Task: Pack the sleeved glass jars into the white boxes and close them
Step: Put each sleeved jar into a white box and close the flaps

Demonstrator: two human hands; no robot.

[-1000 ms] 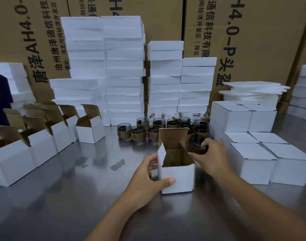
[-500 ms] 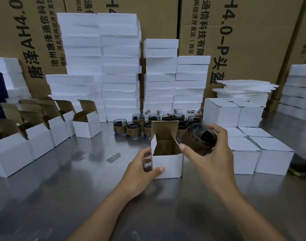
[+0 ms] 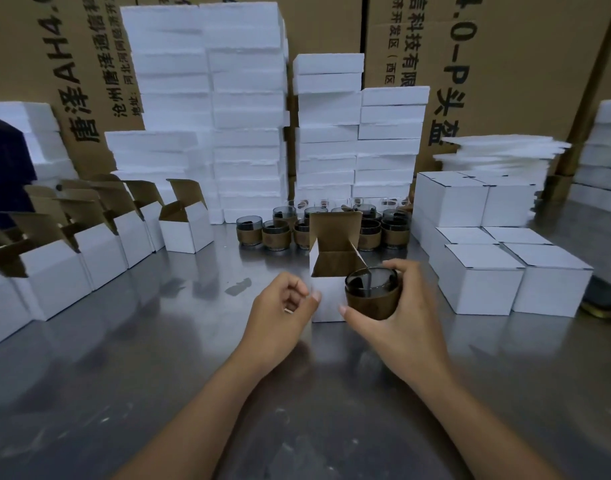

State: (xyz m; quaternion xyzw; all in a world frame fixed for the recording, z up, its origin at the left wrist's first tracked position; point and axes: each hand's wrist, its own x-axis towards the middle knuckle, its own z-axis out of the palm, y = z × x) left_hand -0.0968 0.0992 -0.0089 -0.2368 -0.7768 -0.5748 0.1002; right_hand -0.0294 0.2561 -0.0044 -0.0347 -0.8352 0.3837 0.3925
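An open white box (image 3: 326, 299) with brown inner flaps stands upright at the table's middle. My left hand (image 3: 283, 313) grips its left front corner, thumb on the front face. My right hand (image 3: 406, 317) holds a dark glass jar in a brown sleeve (image 3: 371, 292), upright, in front of the box's right front corner and partly covering it. Several more sleeved jars (image 3: 273, 232) stand in a cluster behind the box.
Open white boxes (image 3: 184, 225) line the left side. Closed white boxes (image 3: 481, 278) are stacked at the right. Tall stacks of white foam blocks (image 3: 248, 109) and big cardboard cartons (image 3: 505, 46) stand at the back. A dark round object (image 3: 605, 299) lies at the far right on the steel table (image 3: 158, 358).
My right hand has brought the jar from behind the box's right side forward and down, turning it upright in front of the box. My left hand kept hold of the box.
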